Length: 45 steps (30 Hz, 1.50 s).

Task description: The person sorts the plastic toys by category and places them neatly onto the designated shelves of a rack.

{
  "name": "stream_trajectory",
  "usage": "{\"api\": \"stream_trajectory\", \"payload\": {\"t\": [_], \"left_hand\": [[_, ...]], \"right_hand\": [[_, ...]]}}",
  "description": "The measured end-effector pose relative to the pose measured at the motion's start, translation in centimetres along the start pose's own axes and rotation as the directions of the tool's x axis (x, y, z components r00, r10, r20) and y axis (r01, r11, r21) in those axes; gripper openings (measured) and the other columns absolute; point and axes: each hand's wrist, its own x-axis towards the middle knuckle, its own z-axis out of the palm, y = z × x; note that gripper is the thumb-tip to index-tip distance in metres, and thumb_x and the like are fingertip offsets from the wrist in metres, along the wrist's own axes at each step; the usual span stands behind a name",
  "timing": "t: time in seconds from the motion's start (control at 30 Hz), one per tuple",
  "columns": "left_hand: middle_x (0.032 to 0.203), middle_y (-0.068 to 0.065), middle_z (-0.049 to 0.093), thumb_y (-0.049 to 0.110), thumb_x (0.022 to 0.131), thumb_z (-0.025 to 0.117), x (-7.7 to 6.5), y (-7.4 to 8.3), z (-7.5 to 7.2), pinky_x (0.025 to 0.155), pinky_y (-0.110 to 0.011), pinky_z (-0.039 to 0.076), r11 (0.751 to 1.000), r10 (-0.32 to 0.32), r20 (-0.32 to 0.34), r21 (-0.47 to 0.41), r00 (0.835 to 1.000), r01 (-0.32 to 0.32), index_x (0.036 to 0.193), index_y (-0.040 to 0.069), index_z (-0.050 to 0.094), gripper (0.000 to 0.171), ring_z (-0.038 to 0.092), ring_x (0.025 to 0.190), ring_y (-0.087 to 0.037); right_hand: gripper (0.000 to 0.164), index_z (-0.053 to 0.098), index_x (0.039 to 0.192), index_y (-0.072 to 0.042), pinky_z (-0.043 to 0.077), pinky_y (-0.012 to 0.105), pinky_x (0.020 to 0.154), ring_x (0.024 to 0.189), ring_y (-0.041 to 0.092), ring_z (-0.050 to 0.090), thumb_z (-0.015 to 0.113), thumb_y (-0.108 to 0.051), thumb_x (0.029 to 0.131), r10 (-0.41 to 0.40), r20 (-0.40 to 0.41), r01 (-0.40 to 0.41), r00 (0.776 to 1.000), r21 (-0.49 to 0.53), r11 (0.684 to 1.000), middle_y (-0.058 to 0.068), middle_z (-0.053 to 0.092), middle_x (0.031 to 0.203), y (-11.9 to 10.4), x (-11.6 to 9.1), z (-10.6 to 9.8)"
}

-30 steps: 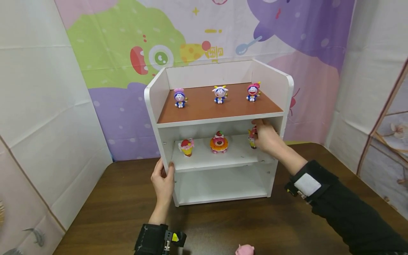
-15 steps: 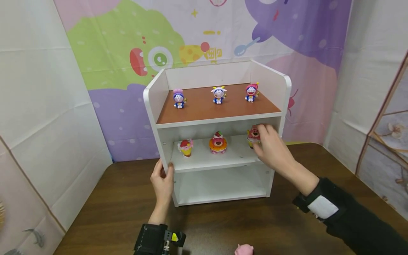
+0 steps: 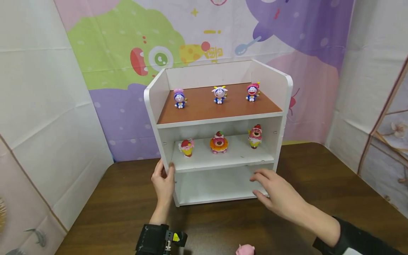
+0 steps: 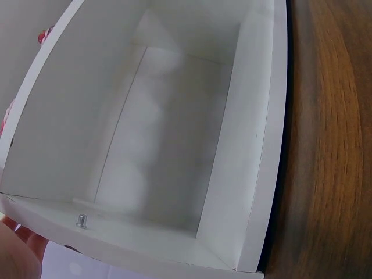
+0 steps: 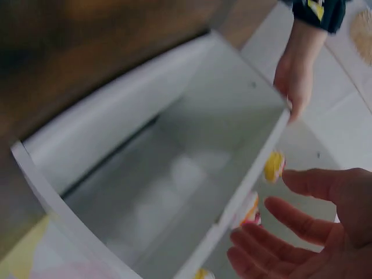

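Observation:
A small white shelf unit (image 3: 220,120) with a brown top stands on the table. My left hand (image 3: 163,184) grips its left side panel, thumb on the front edge. My right hand (image 3: 280,193) is in front of the lower compartment, fingers spread and holding nothing. On the middle shelf stand an ice-cream-cone figurine (image 3: 186,147), a pink bear figurine in an orange ring (image 3: 219,142) and a bear figurine in a yellow-green cone (image 3: 255,137). In the right wrist view, the open fingers (image 5: 299,221) overlap the middle shelf's figurines.
Three blue-and-white cat figurines, with purple (image 3: 180,98), white (image 3: 219,95) and red (image 3: 252,92) headwear, stand on the top. A pink pig figurine (image 3: 245,250) lies on the dark wooden table (image 3: 108,205) at the near edge of view. A metal shelf peg (image 4: 82,221) protrudes inside the left panel.
My right hand has let go of the bear figurine at the right of the middle shelf and drawn back down toward me. My left hand keeps its hold on the side panel.

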Motion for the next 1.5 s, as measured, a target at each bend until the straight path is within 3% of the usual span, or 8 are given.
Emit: {"api": "stream_trajectory", "payload": {"t": [0.33, 0.77, 1.03, 1.13, 1.23, 1.33, 1.4, 1.5], "left_hand": [[0.105, -0.029, 0.055, -0.013, 0.079, 0.051, 0.0, -0.1, 0.0, 0.069, -0.013, 0.044, 1.0, -0.006, 0.01, -0.019, 1.0, 0.006, 0.109, -0.014, 0.055, 0.031, 0.054, 0.088, -0.033], [0.105, -0.03, 0.055, -0.013, 0.079, 0.051, 0.0, -0.5, 0.0, 0.07, -0.013, 0.044, 0.999, -0.011, 0.005, -0.04, 1.0, 0.011, 0.109, -0.015, 0.055, 0.031, 0.054, 0.089, -0.036], [0.104, -0.029, 0.055, -0.012, 0.079, 0.051, -0.1, -0.6, 0.0, 0.069, -0.014, 0.045, 0.999, -0.009, 0.005, -0.04, 1.0, 0.009, 0.109, -0.014, 0.055, 0.031, 0.055, 0.087, -0.031], [0.104, -0.029, 0.055, -0.013, 0.079, 0.051, 0.0, -0.6, 0.0, 0.069, -0.014, 0.045, 0.999, -0.007, 0.007, -0.045, 1.0, 0.008, 0.11, -0.014, 0.055, 0.031, 0.054, 0.088, -0.034], [0.104, -0.029, 0.055, -0.013, 0.078, 0.051, 0.0, -0.5, 0.0, 0.069, -0.014, 0.045, 0.999, -0.009, 0.005, -0.042, 1.0, 0.01, 0.11, -0.014, 0.055, 0.031, 0.054, 0.088, -0.034], [0.104, -0.029, 0.055, -0.013, 0.078, 0.051, 0.0, -0.5, 0.0, 0.069, -0.014, 0.045, 0.999, -0.012, 0.003, -0.044, 1.0, 0.012, 0.11, -0.014, 0.055, 0.032, 0.054, 0.087, -0.033], [0.104, -0.029, 0.055, -0.013, 0.078, 0.051, 0.0, -0.5, 0.0, 0.069, -0.014, 0.045, 0.999, -0.011, 0.003, -0.047, 1.0, 0.011, 0.11, -0.013, 0.055, 0.032, 0.054, 0.087, -0.032], [0.104, -0.029, 0.055, -0.013, 0.078, 0.051, 0.0, -0.6, 0.0, 0.069, -0.014, 0.045, 0.999, -0.006, 0.005, -0.05, 1.0, 0.006, 0.11, -0.014, 0.055, 0.032, 0.055, 0.086, -0.029]], "right_hand": [[0.024, 0.059, 0.094, -0.008, 0.047, 0.026, 0.069, 0.084, 0.009, 0.055, 0.07, -0.014, 0.073, -0.143, 0.099, 0.128, 0.985, 0.144, 0.981, -0.005, 0.054, 0.093, -1.0, -4.0, 2.1], [0.03, 0.06, 0.098, -0.01, 0.044, 0.019, 0.068, 0.086, 0.008, 0.052, 0.056, -0.036, 0.085, -0.42, 0.253, 0.332, 0.872, 0.325, 0.885, -0.004, 0.055, 0.094, -0.7, -7.7, 4.5], [0.017, 0.059, 0.099, -0.015, 0.041, 0.016, 0.057, 0.081, 0.007, 0.051, 0.055, -0.025, 0.085, -0.425, 0.298, 0.316, 0.855, 0.351, 0.881, -0.002, 0.053, 0.093, 0.1, -10.3, 6.0], [0.018, 0.059, 0.096, -0.015, 0.039, 0.015, 0.057, 0.08, 0.008, 0.05, 0.059, -0.022, 0.08, -0.488, 0.276, 0.394, 0.828, 0.333, 0.857, -0.002, 0.054, 0.092, 0.5, -10.7, 6.5], [0.021, 0.06, 0.094, -0.014, 0.037, 0.01, 0.061, 0.08, 0.007, 0.05, 0.063, -0.019, 0.074, -0.618, 0.186, 0.568, 0.764, 0.261, 0.781, -0.004, 0.054, 0.09, 0.9, -10.8, 7.1], [0.022, 0.06, 0.092, -0.014, 0.034, 0.005, 0.062, 0.079, 0.004, 0.049, 0.066, -0.016, 0.07, -0.669, 0.126, 0.63, 0.733, 0.247, 0.737, -0.005, 0.054, 0.087, 1.2, -11.0, 7.5], [0.022, 0.06, 0.09, -0.015, 0.033, 0.003, 0.064, 0.078, 0.002, 0.048, 0.066, -0.015, 0.069, -0.678, 0.107, 0.643, 0.727, 0.242, 0.727, -0.007, 0.053, 0.085, 1.3, -11.2, 7.7], [0.017, 0.06, 0.085, -0.015, 0.03, 0.001, 0.062, 0.075, -0.001, 0.046, 0.064, -0.013, 0.069, -0.638, 0.124, 0.587, 0.76, 0.288, 0.756, -0.008, 0.05, 0.08, 1.5, -11.6, 7.7]]}}
